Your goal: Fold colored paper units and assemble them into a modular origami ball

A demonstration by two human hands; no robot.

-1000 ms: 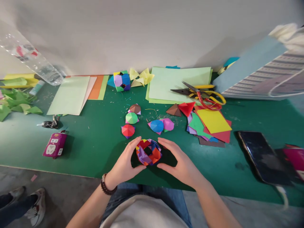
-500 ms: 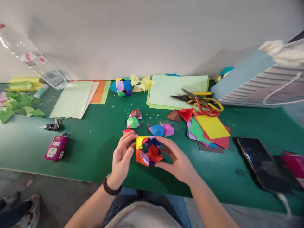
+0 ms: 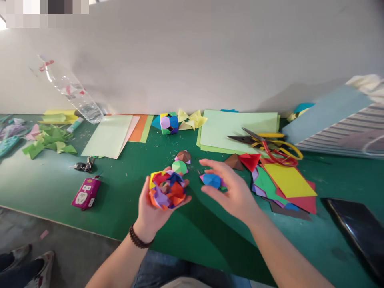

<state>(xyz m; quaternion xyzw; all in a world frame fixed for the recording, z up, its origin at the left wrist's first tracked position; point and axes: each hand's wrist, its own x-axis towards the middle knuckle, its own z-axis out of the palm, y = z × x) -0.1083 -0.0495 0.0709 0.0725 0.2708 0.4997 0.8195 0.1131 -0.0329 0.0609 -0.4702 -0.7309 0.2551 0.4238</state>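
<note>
Look at the left hand (image 3: 151, 218), fingers curled up and cupped under a multicoloured folded paper ring (image 3: 167, 190), holding it out in the open palm, with the hollow middle facing up. That loose hold looks like it keeps the flaps from being crushed! Over to the right hand (image 3: 235, 188), fingers spread wide and holding nothing, right above a blue paper ball (image 3: 211, 181); whether they touch it, I can't tell. Just past the ring, 2 little paper domes, 1 green (image 3: 180, 167), 1 brown (image 3: 183, 157), sit close together on the green table mat (image 3: 57, 192). Further out there's a folded paper cube (image 3: 169, 123), and on the right, yellow-handled scissors (image 3: 277, 146) lie on pale green paper sheets (image 3: 237, 132), well within reach of a colourful paper pile (image 3: 285, 188). At the far right, a striped paper bag (image 3: 339, 136) has a pale blue sheet (image 3: 327, 114) along its top, but what's inside it is hidden. And on the left, keys (image 3: 84, 166) lie near a small magenta pouch (image 3: 86, 193).
</note>
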